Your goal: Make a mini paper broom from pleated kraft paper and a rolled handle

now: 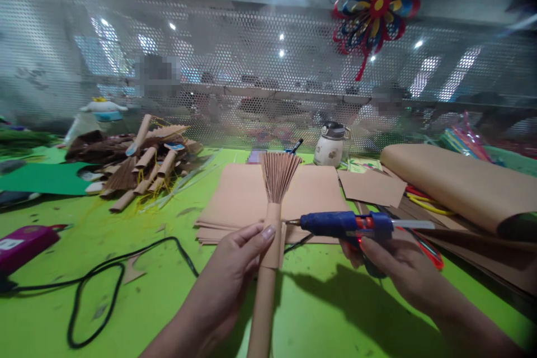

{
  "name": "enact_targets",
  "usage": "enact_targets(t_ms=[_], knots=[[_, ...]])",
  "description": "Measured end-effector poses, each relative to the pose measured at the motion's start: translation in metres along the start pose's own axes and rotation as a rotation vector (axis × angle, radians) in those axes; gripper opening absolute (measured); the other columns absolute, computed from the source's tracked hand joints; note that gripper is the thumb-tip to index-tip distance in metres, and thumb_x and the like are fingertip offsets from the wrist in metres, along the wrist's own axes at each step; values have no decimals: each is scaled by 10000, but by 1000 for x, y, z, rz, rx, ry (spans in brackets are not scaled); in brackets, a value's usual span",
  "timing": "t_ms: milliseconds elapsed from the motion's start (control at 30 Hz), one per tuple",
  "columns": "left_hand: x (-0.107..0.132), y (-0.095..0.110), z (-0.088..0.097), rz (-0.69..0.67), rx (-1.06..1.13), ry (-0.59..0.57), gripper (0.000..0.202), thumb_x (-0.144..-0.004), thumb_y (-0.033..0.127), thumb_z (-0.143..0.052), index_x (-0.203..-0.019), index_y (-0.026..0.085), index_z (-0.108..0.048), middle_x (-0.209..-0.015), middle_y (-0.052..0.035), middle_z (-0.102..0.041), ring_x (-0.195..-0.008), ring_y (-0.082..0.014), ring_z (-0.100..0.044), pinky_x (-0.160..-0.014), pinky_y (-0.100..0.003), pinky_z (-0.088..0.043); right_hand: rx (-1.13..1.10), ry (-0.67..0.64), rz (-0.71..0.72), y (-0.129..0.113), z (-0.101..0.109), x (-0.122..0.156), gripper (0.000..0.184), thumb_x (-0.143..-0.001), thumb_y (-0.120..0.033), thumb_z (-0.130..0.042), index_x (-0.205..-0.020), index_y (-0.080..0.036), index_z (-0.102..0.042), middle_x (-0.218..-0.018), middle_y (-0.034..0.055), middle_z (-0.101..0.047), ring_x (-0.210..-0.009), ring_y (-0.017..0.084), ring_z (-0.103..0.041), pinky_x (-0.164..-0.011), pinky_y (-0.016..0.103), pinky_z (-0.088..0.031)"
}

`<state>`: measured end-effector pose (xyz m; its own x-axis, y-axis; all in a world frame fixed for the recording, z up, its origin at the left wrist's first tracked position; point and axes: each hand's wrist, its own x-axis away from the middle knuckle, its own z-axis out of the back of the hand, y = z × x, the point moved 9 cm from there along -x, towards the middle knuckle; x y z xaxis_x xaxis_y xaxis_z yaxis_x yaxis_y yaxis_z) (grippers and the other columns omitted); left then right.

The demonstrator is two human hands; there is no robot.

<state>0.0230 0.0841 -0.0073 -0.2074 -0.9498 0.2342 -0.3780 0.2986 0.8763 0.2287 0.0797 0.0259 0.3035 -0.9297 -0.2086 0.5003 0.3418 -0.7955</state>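
1. Behind your green table (pixel 50 324) stands a metal screen (pixel 235 33) with many small holes, and lamps shine overhead.

2. Your left hand (pixel 237 268) has its thumb pressed on the brown paper tube (pixel 262 313), near the middle of the picture. The thumb and the fingers are clamped on it, although some fingertips are hidden behind. I think you grip so close to the glued place in order that the paper does not turn.

3. At its far end, the tube carries a folded paper fan (pixel 280 176), which points away from you. Probably this direction leaves the side edge free for the other tool.

4. Your right hand (pixel 403 265) is closed around the handle of a blue glue gun (pixel 339 224); not every finger can be seen. You keep the gun lying sideways, it seems, so that its nozzle meets the paper edge from the right. Whether the tip touches, I cannot tell.

5. Beyond your hands lies a stack of brown paper (pixel 239 190), perhaps placed there to be within easy reach.

6. To the left, a black cable (pixel 113 260) makes a loop, away from the tube. Farther back is a pile of paper pieces (pixel 146 165), set apart maybe to leave working space.
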Motion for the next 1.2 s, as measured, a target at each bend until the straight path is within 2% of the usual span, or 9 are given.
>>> enact_targets(t_ms=[133,400,700,933,1133,1200], knots=[[0,0,2,2,9,20,257,-732,311,-738,-935,153,-740,-925,-84,-727,-763,-182,-602,-681,-254,-438,-4,17,2,4,1,2,439,-931,-520,-422,-759,-187,-651,-716,46,-647,-677,178,-596,-608,270,-473],[-1,-2,1,4,-37,3,250,-764,330,-709,-940,155,-745,-794,-68,-712,-673,-148,-552,-640,-245,-428,43,5,-40,-1,-3,1,478,-909,-580,-407,-770,-186,-638,-710,45,-613,-696,196,-583,-598,281,-464],[-1,-1,1,5,-23,-7,255,-775,324,-697,-955,149,-742,-837,-74,-708,-716,-151,-563,-665,-234,-444,-4,-32,-31,10,-3,3,426,-932,-511,-429,-789,-172,-643,-723,43,-621,-661,167,-568,-591,259,-452],[0,-4,0,28,-29,-4,275,-760,311,-714,-975,140,-733,-816,-78,-709,-645,-132,-547,-591,-216,-430,-13,-21,-65,1,-7,0,477,-922,-564,-394,-760,-180,-625,-681,31,-579,-628,158,-520,-573,255,-412],[-1,-2,-1,17,-13,-19,288,-751,298,-722,-982,127,-732,-857,-79,-708,-719,-151,-583,-671,-220,-453,-59,-24,-48,-1,-6,-1,476,-922,-561,-402,-760,-173,-624,-677,29,-571,-639,156,-527,-585,252,-412],[-1,-2,0,16,-16,-23,291,-764,304,-709,-992,125,-730,-859,-81,-705,-710,-148,-573,-655,-219,-443,-61,-13,-38,-1,-4,-1,470,-925,-551,-409,-758,-170,-628,-686,35,-583,-645,157,-537,-593,253,-416]])
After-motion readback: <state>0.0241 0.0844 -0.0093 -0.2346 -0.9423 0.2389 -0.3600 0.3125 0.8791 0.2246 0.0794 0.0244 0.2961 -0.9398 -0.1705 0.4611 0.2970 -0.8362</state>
